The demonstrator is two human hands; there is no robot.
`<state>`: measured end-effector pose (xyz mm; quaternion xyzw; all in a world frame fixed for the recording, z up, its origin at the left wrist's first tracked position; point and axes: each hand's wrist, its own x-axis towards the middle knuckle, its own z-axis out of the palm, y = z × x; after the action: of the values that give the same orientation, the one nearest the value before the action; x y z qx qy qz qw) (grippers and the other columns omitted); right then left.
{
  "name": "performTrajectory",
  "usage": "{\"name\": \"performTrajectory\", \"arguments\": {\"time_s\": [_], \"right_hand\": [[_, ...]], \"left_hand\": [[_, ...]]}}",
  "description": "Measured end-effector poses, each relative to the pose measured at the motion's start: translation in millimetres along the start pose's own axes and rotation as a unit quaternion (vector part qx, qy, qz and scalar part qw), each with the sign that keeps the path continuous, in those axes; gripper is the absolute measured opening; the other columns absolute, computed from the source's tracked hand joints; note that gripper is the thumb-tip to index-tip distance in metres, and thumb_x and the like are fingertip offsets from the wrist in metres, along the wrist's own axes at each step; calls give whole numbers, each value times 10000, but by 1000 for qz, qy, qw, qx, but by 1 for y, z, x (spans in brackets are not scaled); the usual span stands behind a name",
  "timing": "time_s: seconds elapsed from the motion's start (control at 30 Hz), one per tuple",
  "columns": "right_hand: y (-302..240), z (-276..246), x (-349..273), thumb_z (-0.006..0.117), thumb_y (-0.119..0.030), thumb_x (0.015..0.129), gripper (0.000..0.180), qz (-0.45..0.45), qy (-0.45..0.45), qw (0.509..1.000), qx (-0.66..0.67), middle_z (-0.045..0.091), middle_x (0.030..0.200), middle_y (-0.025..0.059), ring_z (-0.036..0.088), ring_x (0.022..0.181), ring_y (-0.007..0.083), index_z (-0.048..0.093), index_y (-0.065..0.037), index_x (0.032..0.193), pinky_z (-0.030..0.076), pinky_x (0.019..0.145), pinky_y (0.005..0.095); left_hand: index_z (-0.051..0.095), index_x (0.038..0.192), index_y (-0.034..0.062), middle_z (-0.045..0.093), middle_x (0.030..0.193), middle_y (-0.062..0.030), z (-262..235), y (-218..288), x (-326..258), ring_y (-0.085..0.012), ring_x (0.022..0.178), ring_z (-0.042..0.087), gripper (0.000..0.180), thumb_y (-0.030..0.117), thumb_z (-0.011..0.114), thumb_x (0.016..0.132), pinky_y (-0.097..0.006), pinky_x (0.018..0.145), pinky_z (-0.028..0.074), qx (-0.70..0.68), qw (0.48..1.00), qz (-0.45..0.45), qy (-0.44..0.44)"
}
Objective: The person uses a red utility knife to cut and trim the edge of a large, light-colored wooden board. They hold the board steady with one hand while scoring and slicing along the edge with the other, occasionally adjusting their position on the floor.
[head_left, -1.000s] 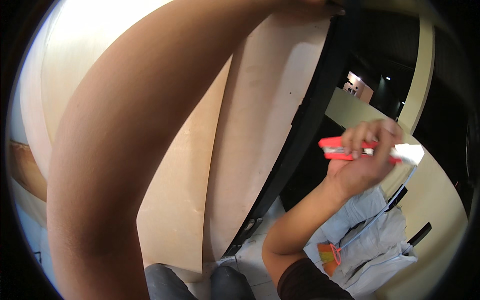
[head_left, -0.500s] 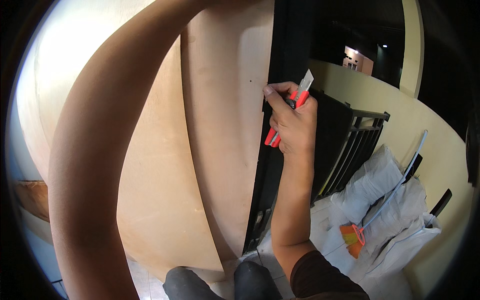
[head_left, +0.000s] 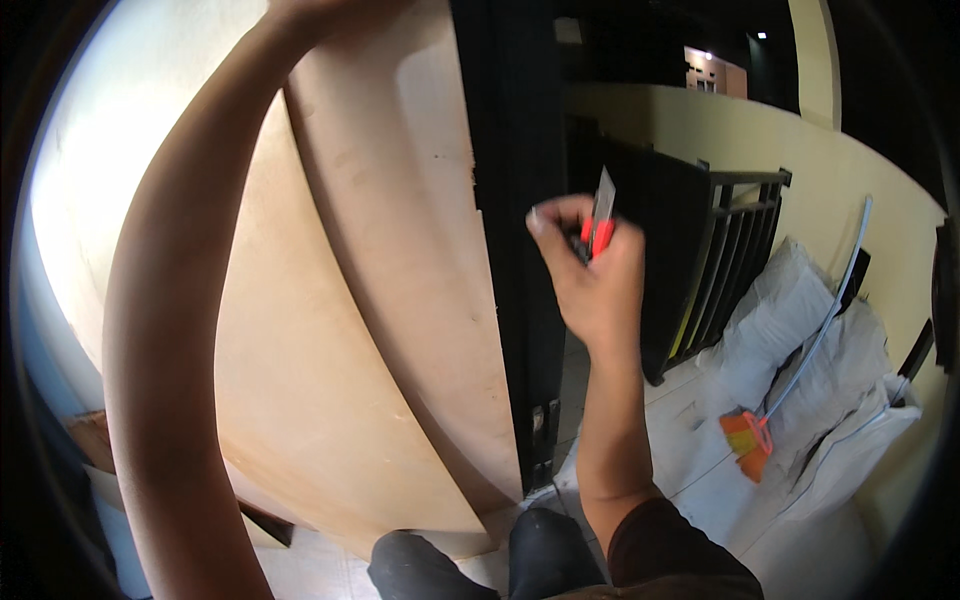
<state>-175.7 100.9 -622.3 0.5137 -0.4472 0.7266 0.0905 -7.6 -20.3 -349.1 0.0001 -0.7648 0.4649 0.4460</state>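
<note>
My right hand [head_left: 605, 265] is closed round a red utility knife [head_left: 602, 232], its blade pointing up. Thumb and forefinger meet at the tips, and whether a small scrap is between them is too blurred to tell. The hand is held away from the plywood sheet [head_left: 420, 200], whose right edge looks rough and splintered in places. A second thin sheet [head_left: 300, 330] bows out in front of it on the left. My left arm reaches up across the sheets; my left hand [head_left: 335, 8] is at the top border, its fingers hidden.
A dark door frame [head_left: 520, 250] stands right behind the plywood edge. Further right are a dark metal gate [head_left: 735, 250], white sacks [head_left: 770, 310] against a cream wall [head_left: 700, 120], and a broom [head_left: 750, 440] with orange bristles. My knees [head_left: 550, 555] are below, over pale floor tiles.
My right hand, with the knife, has come away from the plywood edge. The view has shifted, so the sheets now sit further left. My left arm stays raised.
</note>
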Motion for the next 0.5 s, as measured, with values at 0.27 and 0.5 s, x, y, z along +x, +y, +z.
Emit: {"name": "performTrajectory", "arguments": {"time_s": [0.27, 0.5], "right_hand": [[127, -47, -265, 747, -241, 929, 496, 311, -164, 927, -128, 622, 1181, 317, 647, 1062, 480, 514, 67, 1240, 527, 904, 503], [102, -67, -342, 557, -154, 1044, 264, 436, -298, 836, 146, 652, 937, 185, 672, 700, 242, 468, -22, 1254, 562, 647, 389]], "left_hand": [[719, 1286, 78, 589, 1483, -163, 4, -33, 4, -333, 1445, 476, 361, 311, 615, 1031, -470, 1208, 357, -9, 999, 38, 4], [682, 1372, 121, 570, 1534, -81, 10, -26, 9, -272, 1439, 513, 337, 230, 528, 1092, -367, 1189, 403, 86, 994, 71, 3]]}}
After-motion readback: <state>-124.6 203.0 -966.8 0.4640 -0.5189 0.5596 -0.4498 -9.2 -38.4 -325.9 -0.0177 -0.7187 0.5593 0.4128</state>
